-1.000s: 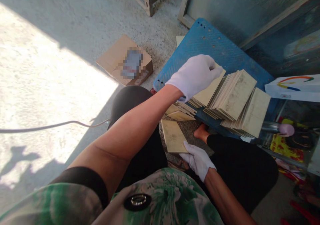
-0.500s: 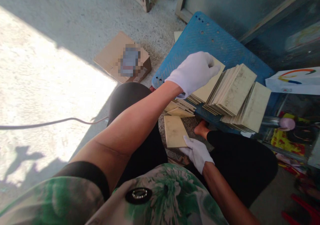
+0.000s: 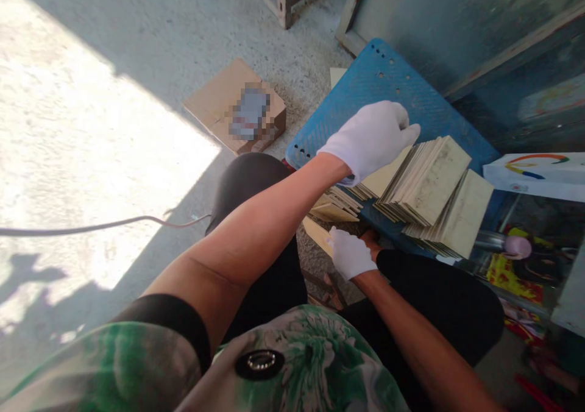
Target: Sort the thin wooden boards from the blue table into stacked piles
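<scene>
My left hand [image 3: 371,138], in a white glove, hovers over the blue plastic surface [image 3: 361,89], at the left end of the leaning boards. Its fingers are curled in; whatever may be between them is hidden. My right hand [image 3: 351,253], also gloved, grips a thin pale yellow board [image 3: 319,236] by one end, low between my knees. The board is seen nearly edge-on. Rows of similar rectangular boards [image 3: 441,180] lean on the blue surface, their faces smudged grey. A further stack [image 3: 336,208] of boards sits lower, just beyond the held one.
A cardboard box [image 3: 214,95] with a blurred-out item on top stands on the concrete floor. A cable [image 3: 91,228] runs in from the left. At right are a white printed box [image 3: 539,174], a metal flask with a pink lid [image 3: 518,246] and colourful packets [image 3: 514,278].
My right hand has turned the board from face-up to nearly edge-on and moved it slightly upward, toward the lower stack. My left hand keeps its curled pose. The view has shifted a little.
</scene>
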The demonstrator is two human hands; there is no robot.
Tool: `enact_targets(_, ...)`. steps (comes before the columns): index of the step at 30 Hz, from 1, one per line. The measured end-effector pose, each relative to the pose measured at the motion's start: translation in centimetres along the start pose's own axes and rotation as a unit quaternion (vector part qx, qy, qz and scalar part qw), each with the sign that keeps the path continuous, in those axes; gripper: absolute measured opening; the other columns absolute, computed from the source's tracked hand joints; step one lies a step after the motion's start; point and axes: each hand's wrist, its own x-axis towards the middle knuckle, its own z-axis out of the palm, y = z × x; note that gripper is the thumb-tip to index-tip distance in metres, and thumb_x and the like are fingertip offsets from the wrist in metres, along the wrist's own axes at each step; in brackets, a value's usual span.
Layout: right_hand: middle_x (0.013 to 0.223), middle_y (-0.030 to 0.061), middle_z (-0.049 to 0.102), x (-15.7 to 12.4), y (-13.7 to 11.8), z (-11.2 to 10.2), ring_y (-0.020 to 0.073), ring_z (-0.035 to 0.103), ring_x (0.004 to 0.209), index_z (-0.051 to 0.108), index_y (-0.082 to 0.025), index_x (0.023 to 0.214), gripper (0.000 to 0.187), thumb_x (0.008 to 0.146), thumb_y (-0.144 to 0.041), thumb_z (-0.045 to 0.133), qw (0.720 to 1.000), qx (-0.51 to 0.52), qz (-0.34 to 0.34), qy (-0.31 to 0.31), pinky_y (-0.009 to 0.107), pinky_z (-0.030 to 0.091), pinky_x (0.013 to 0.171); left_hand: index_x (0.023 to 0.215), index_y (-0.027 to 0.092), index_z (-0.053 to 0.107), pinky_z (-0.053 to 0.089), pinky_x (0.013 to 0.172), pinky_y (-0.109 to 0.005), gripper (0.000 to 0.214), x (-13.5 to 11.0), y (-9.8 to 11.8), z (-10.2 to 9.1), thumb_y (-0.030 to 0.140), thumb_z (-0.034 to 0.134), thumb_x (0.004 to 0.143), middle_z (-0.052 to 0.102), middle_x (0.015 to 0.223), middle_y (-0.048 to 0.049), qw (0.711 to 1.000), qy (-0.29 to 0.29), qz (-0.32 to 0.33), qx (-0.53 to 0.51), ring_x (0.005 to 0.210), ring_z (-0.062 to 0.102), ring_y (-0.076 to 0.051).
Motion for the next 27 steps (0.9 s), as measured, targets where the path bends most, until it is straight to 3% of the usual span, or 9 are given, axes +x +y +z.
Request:
enact_targets(7, 0.085, 0.0252, 0.069, 4.4, -3.6, -0.6, 0.0316, 0.071, 0.085, 0.068, -0.001, 0.103, 0.035, 0.093, -0.008, 0.035, 0.987, -0.157, -0.026, 0.024, 0.045, 0.054, 0.076, 0.093, 0.016, 0.07, 0.043, 0.092, -0.033, 0.036, 0.4, -0.4, -0.8, 0.039, 0.043, 0.093, 0.069, 0.093, -0.0031, 1.0, 0.014, 0.022, 0.006, 0.107, 0.062, -0.022)
enact_targets(11, 0.088, 0.0261, 0.069, 7.0, -4.6, -0.2, 0.0365, 0.07, 0.089, 0.07, 0.0, 0.097, 0.031, 0.086, -0.002, 0.041, 0.984, -0.171, -0.045, 0.009, 0.047, 0.055, 0.071, 0.094, 0.017, 0.07, 0.042, 0.094, -0.033, 0.037, 0.7, -0.6, -1.5, 0.043, 0.043, 0.093, 0.07, 0.098, -0.0033, 0.999, 0.006, 0.027, 0.027, 0.108, 0.061, -0.023)
enact_targets(16, 0.091, 0.0256, 0.07, 9.2, -5.1, 0.5, 0.0346, 0.07, 0.09, 0.072, -0.001, 0.093, 0.027, 0.084, -0.001, 0.046, 0.982, -0.17, -0.079, 0.023, 0.044, 0.055, 0.074, 0.097, 0.018, 0.071, 0.04, 0.095, -0.033, 0.039, 0.7, -0.6, -1.9, 0.042, 0.04, 0.094, 0.069, 0.099, -0.0011, 0.999, 0.011, 0.024, 0.03, 0.109, 0.061, -0.024)
enact_targets(21, 0.09, 0.0219, 0.07, 9.5, -5.5, 0.3, 0.0287, 0.071, 0.084, 0.07, -0.005, 0.098, 0.032, 0.089, -0.003, 0.04, 0.981, -0.165, -0.08, 0.068, 0.036, 0.055, 0.07, 0.094, 0.019, 0.071, 0.042, 0.092, -0.03, 0.035, 0.7, -0.6, -2.1, 0.041, 0.044, 0.094, 0.07, 0.099, -0.003, 1.0, 0.007, 0.024, 0.018, 0.104, 0.063, -0.021)
enact_targets(27, 0.091, 0.0155, 0.069, 7.4, -4.1, -0.5, 0.0254, 0.068, 0.086, 0.068, -0.013, 0.108, 0.031, 0.093, -0.011, 0.041, 0.969, -0.179, -0.123, 0.114, 0.033, 0.052, 0.074, 0.092, 0.015, 0.072, 0.045, 0.086, -0.03, 0.036, 0.7, -0.6, -2.2, 0.038, 0.044, 0.094, 0.07, 0.092, -0.0065, 0.998, 0.031, 0.051, 0.014, 0.09, 0.065, -0.019)
